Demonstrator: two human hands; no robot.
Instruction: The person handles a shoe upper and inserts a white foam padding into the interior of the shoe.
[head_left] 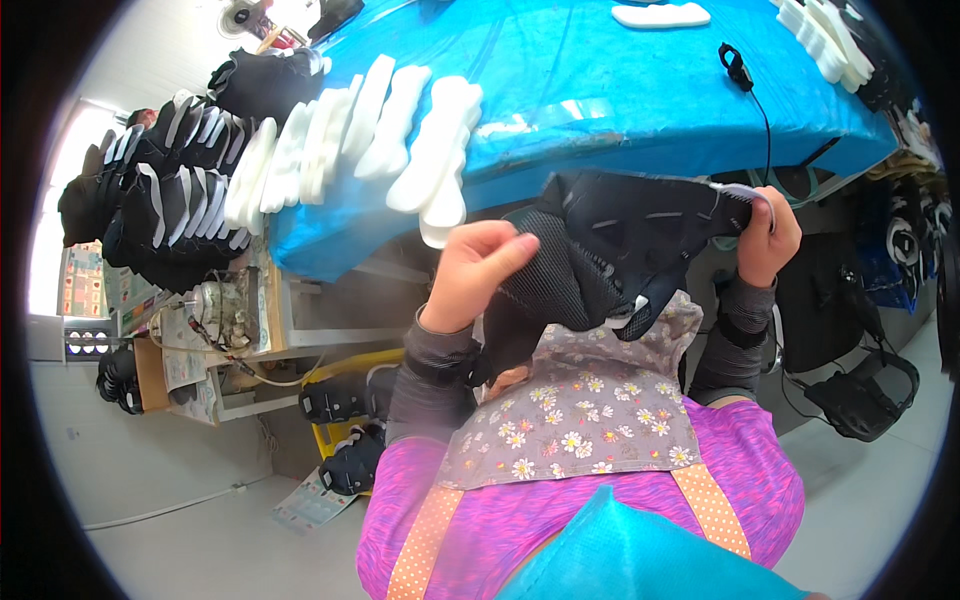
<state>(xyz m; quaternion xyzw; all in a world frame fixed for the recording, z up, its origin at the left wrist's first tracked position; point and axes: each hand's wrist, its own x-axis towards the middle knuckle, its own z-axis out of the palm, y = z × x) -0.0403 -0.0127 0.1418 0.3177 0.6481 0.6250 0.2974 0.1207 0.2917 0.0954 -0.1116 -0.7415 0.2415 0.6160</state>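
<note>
A black shoe upper (610, 250) with a mesh toe part is held up in front of my chest, below the edge of the blue table (600, 90). My left hand (475, 272) grips its mesh end on the left. At the upper's other end, my right hand (765, 240) pinches a pale grey tab. The upper is stretched between the two hands. I wear a floral apron over a pink top with grey sleeves.
A row of white foam insoles (370, 140) lies overlapped on the table's left part, beside stacked black uppers with white strips (170, 200). More white insoles (825, 35) and a black cable (745, 80) lie further back. A yellow bin (345, 395) with black shoes stands under the table.
</note>
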